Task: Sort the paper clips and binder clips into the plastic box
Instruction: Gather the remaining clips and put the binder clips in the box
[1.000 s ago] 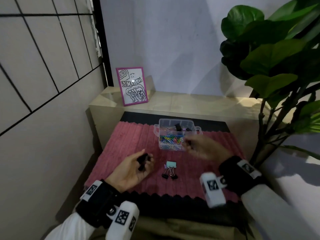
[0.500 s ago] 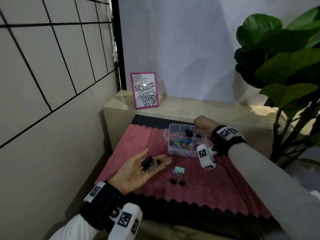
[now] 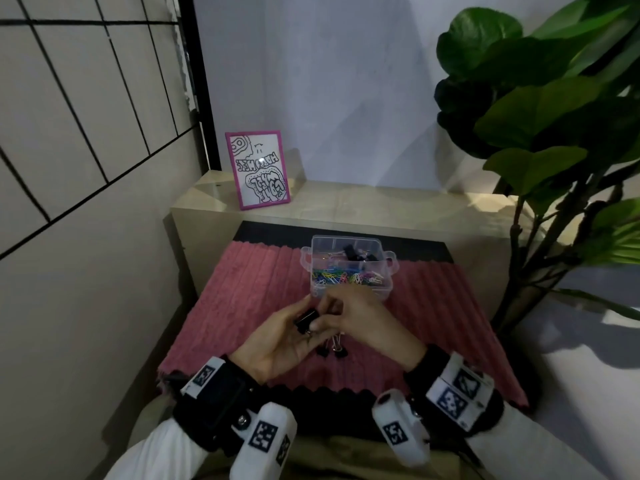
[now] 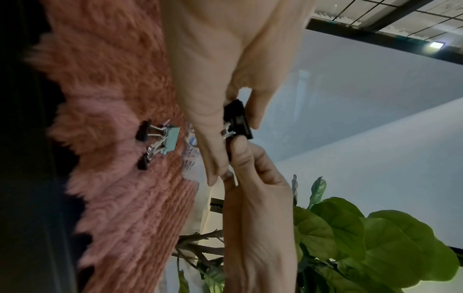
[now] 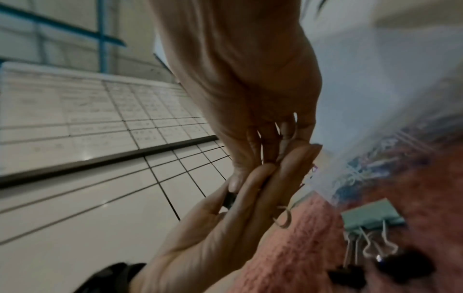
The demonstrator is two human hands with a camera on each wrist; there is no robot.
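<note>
A black clip [image 3: 306,320] is held in the left hand [image 3: 277,344], lying across the palm side of the fingers, with the thumb at its far edge. In the left wrist view the clip's [image 4: 238,119] long axis runs along the left fingers [image 4: 208,154], with the wire handles toward the fingertips. The right hand [image 3: 363,323] is brought against it from the right. Its thumb [image 4: 240,146] and forefinger are closed on the clip's handle end, so a pinch is judged to be forming. How firm the pinch is cannot be told. In the right wrist view only a sliver of the clip [image 5: 229,197] shows between the two hands.

The box [image 3: 349,268] sits just beyond the fingertips of both hands, and the right hand is the nearer to it. Coloured paper clips [image 3: 346,277] fill its near compartment. Black clips [image 3: 356,254] lie in the far one. The coming move is therefore judged to be a short forward carry by the right hand, over the near compartment, to the far one.

Below the fingers a cluster of three clips [image 4: 157,138] is left on the pink mat [image 3: 249,289]. It is a teal one with two small black ones, handles tangled, and is touched by neither hand. A snag on pickup is likely.
</note>
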